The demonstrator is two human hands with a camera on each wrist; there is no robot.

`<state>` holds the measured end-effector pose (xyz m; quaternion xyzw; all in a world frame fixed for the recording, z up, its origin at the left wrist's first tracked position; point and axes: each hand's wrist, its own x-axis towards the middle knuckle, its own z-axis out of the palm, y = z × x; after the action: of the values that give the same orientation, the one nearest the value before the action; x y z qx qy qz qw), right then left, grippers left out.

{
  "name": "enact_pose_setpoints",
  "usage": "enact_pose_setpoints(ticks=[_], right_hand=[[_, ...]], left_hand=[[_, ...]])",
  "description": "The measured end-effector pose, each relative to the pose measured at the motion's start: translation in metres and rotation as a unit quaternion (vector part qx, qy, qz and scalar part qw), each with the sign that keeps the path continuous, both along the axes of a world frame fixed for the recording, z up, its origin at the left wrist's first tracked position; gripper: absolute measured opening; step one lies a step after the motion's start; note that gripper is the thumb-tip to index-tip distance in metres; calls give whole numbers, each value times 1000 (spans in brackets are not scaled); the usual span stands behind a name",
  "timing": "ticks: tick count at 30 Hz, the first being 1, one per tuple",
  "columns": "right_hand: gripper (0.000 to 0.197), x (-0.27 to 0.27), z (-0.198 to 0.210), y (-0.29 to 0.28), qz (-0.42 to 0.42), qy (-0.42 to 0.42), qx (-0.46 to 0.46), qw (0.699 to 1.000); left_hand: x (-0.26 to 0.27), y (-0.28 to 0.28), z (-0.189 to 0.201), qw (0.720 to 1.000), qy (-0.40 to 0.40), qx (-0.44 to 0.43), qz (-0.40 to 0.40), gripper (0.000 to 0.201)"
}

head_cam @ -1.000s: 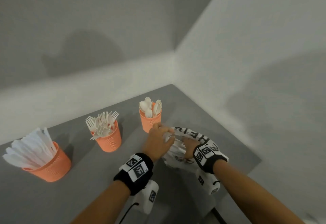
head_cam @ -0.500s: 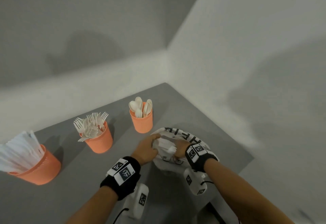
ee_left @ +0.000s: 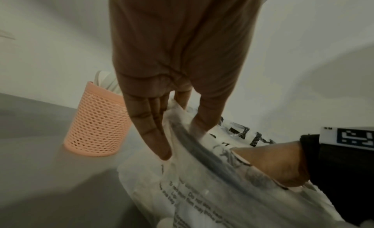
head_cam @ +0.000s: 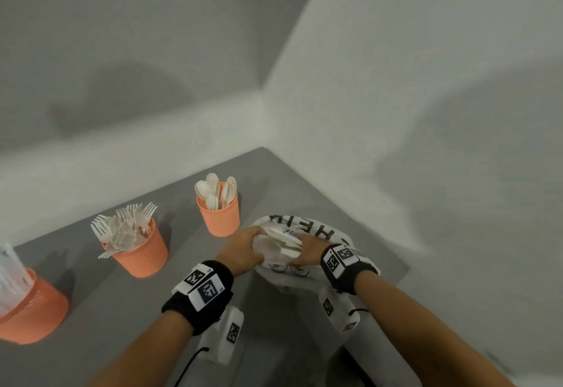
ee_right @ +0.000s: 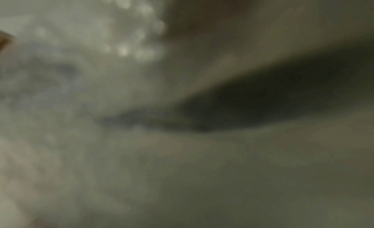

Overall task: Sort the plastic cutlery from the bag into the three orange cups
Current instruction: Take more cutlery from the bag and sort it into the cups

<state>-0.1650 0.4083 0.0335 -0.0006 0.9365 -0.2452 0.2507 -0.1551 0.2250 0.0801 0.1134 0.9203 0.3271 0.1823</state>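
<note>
On the far left of the gray bench [head_cam: 91,310] stands an orange cup [head_cam: 33,310] at the edge of the head view, with white knives [head_cam: 9,277] sticking up out of it. Next to the right is a second orange cup [head_cam: 143,252] full of white forks [head_cam: 125,228], and one fork hangs out over its rim. Further right and further back is the third orange cup [head_cam: 219,216], which holds white spoons [head_cam: 213,191]. Just in front of that cup and a little to the right lies the white plastic bag [head_cam: 329,231] with black letters on it. The left hand [head_cam: 240,249] holds the left side of the bag's mouth, with the thumb inside and the fingers [ee_left: 149,127] straight down along the outside, pinching the plastic. White cutlery [head_cam: 283,243] shows in the open mouth between the two hands. The right hand [head_cam: 307,249] reaches into the bag from the right. Its fingers are hidden inside, so I cannot tell if it grips anything. The right wrist view is only a blur.
</note>
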Motion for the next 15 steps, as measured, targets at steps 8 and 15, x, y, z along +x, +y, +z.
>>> enact_pose_setpoints(ticks=[8, 15], right_hand=[[55, 5, 12, 1, -10, 19, -13, 1000], [51, 1, 13, -7, 7, 8, 26, 1000]], left_hand=[[-11, 7, 4, 1000, -6, 0, 8, 61], [-12, 9, 0, 1000, -9, -16, 10, 58]])
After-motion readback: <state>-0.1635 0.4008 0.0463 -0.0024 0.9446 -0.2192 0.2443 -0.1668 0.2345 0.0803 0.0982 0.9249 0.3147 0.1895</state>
